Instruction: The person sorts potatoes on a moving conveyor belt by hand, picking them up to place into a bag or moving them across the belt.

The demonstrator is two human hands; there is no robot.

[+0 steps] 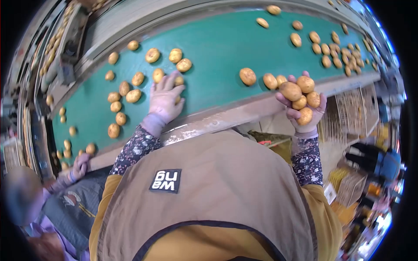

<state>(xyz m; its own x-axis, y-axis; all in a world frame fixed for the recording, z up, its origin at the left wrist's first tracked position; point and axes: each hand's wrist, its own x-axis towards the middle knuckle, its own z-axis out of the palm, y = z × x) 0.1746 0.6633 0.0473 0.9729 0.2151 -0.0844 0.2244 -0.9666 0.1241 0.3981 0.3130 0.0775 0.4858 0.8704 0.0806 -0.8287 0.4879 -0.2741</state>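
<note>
My right hand (317, 120), palm up near the belt's front edge, cradles several brown potatoes (299, 102) with its fingers curled around them. On the green conveyor belt (213, 61), my left hand (163, 98) lies palm down with its fingers spread. A small potato (179, 81) shows between its thumb and forefinger, and another (177, 99) peeks out beside the thumb. Just beyond the fingertips, a yellowish potato (158, 75) touches or nearly touches them. Part of what lies beneath the left palm is hidden.
Loose potatoes (133, 96) are scattered on the belt to the left, with a denser cluster (346, 56) at the far right. A metal rim (226, 124) runs along the front. A co-worker's hand (80, 166) rests at the lower left edge. Crates (355, 115) stand at right.
</note>
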